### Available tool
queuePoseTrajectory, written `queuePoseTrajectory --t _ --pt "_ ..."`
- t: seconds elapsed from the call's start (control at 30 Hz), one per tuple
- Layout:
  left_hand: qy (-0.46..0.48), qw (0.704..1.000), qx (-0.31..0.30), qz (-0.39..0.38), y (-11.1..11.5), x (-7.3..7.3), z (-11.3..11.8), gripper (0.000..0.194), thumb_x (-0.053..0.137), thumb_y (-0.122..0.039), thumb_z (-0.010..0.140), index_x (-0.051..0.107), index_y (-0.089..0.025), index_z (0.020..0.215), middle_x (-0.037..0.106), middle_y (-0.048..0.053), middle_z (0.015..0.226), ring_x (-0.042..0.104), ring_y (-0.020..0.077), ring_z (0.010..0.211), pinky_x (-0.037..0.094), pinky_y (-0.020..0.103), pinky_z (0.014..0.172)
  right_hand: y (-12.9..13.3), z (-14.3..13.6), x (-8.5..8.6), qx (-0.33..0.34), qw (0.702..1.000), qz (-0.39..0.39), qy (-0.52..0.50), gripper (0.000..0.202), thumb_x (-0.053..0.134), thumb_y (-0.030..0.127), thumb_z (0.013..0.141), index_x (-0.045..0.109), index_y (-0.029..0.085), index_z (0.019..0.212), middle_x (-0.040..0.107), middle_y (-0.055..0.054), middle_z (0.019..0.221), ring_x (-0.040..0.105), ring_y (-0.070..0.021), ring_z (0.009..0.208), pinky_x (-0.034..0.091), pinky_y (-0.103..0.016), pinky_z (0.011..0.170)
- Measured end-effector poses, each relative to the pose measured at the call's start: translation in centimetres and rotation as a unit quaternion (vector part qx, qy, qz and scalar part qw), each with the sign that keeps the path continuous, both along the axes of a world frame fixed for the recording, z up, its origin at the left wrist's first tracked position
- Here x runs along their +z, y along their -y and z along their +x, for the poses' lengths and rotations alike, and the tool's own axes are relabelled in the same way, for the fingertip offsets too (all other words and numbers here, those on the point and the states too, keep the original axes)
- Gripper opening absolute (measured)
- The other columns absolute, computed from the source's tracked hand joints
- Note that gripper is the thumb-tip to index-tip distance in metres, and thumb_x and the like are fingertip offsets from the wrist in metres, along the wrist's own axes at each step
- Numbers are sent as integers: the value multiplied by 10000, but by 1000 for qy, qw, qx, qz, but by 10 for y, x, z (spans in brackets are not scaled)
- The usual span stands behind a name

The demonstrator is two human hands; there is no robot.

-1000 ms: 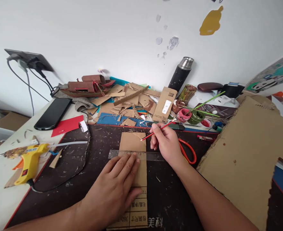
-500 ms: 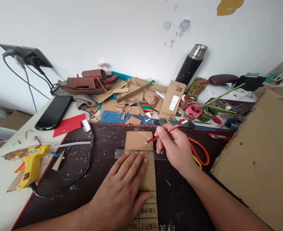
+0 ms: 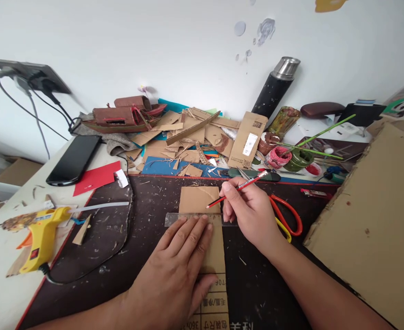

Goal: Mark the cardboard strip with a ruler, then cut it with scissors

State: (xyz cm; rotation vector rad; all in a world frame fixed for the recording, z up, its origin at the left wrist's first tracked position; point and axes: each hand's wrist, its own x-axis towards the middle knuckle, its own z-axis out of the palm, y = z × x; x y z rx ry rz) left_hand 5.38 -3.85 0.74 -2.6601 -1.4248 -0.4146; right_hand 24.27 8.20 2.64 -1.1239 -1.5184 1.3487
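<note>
A strip of brown cardboard (image 3: pixel 199 198) with printed characters lies lengthwise on the dark mat. Across it rests a clear ruler (image 3: pixel 172 220). My left hand (image 3: pixel 179 256) is spread flat over the cardboard, fingertips pressing on the ruler's lower part. My right hand (image 3: pixel 248 213) pinches a red and black pencil (image 3: pixel 234 190). The pencil's tip hangs over the cardboard just above the ruler; whether it touches cannot be made out. Red and yellow scissor handles (image 3: pixel 287 215) show beside my right hand, which partly hides the scissors.
To the left are a yellow glue gun (image 3: pixel 43 240) with its cord and a black phone (image 3: pixel 74 160). Cardboard scraps (image 3: pixel 191 130), a model boat (image 3: pixel 119 120), a thermos (image 3: pixel 276 87) and paint jars (image 3: pixel 278 157) line the back. A large cardboard piece (image 3: pixel 377 215) stands at right.
The camera view has shifted slightly. The pencil tip sits a touch lower, nearer the ruler's edge; both hands otherwise keep their positions.
</note>
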Motion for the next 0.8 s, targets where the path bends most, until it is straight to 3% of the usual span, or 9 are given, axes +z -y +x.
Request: queuePoseTrajectory --t 0.57,0.8 --pt "15 1000 7 -10 1 -3 0 644 539 -458 1094 533 -79 1614 580 153 1661 501 318 1514 261 463 1319 -2 0 5 -16 999 -26 -14 471 680 666 1031 626 234 850 580 48 538 582 -145 471 471 -248 478" --pt "19 1000 4 0 -1 1 0 625 533 -493 1109 576 -81 1577 627 153 1615 542 303 1480 302 447 1293 -2 0 5 -3 999 -34 -7 485 673 678 1029 632 231 847 599 41 538 574 -139 465 468 -239 467"
